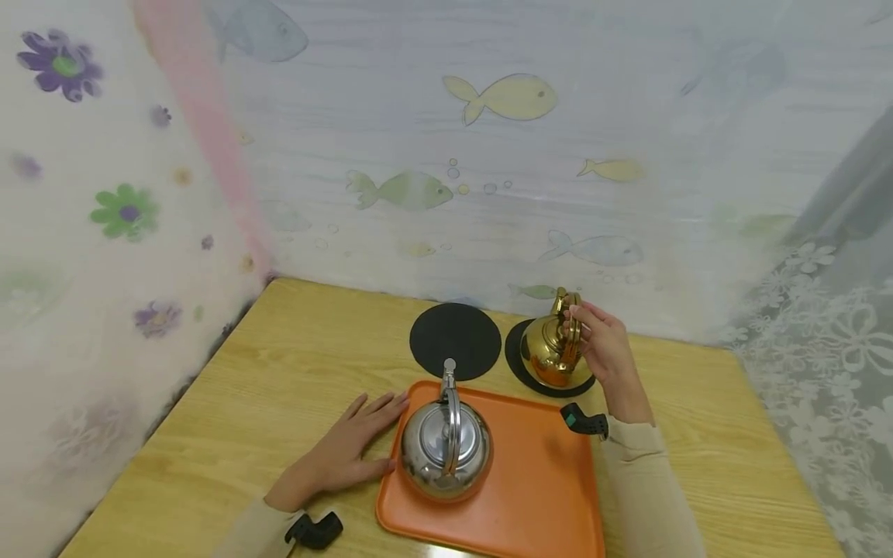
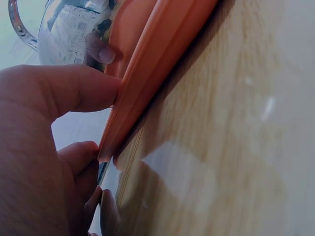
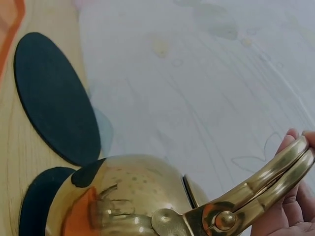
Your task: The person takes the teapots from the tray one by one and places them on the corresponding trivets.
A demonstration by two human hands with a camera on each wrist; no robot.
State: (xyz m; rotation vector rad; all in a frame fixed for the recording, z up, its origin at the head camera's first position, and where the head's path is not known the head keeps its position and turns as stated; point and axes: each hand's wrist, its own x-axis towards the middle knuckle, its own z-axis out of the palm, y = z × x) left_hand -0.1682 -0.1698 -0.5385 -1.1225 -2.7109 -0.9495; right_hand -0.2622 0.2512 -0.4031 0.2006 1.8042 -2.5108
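Fingers of the right hand point(image 1: 605, 353) curl round the gold kettle's point(image 1: 551, 353) handle; the kettle sits on the mat point(image 1: 519, 364) at 1 o'clock from the tray point(image 1: 544, 480). Lifting straight by that handle looks best. The left hand point(image 1: 345, 453) lies flat, fingers straight, touching the tray's 9 o'clock rim. A silver kettle point(image 1: 446, 449) crowds that side; a bare mat point(image 1: 455, 341) lies at 12 o'clock, and the curtain hangs close behind.
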